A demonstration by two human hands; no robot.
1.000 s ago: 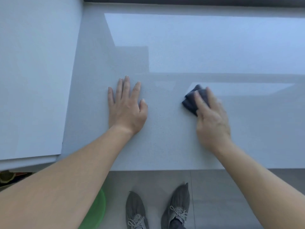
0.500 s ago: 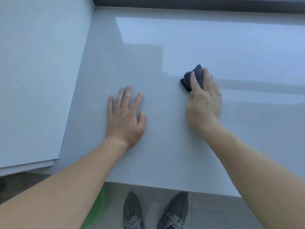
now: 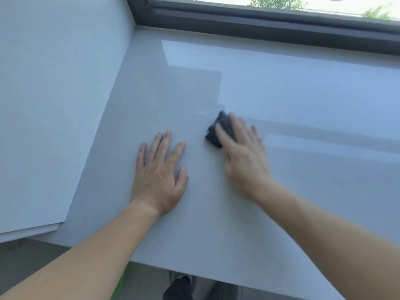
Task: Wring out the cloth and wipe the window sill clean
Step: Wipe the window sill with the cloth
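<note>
Wiping the window sill [image 3: 303, 191] with the dark cloth [image 3: 217, 133], sitting bunched on the sill just right of the frame's centre. Pressing it down with the right hand [image 3: 244, 156], fingers [image 3: 234, 126] lying fairly straight over the top rather than curling round it, though blurring too much for certainty about the thumb. Bracing with the left hand [image 3: 160, 176], spreading flat and wide on the sill just left of the cloth, holding nothing.

Probably doing this step best by flattening the cloth for more contact, pressing evenly, and sweeping in overlapping passes toward the dark window frame [image 3: 259, 24] at the top and into the upper-left corner. Also lifting the bracing palm in time, avoiding an unwiped patch beneath it.

Counting: one cloth, two hands, one sill, one window frame, one green object [image 3: 118, 286] showing as a sliver at the bottom edge, and one dark shoe [image 3: 179, 289] just right of it, partly cut off.
</note>
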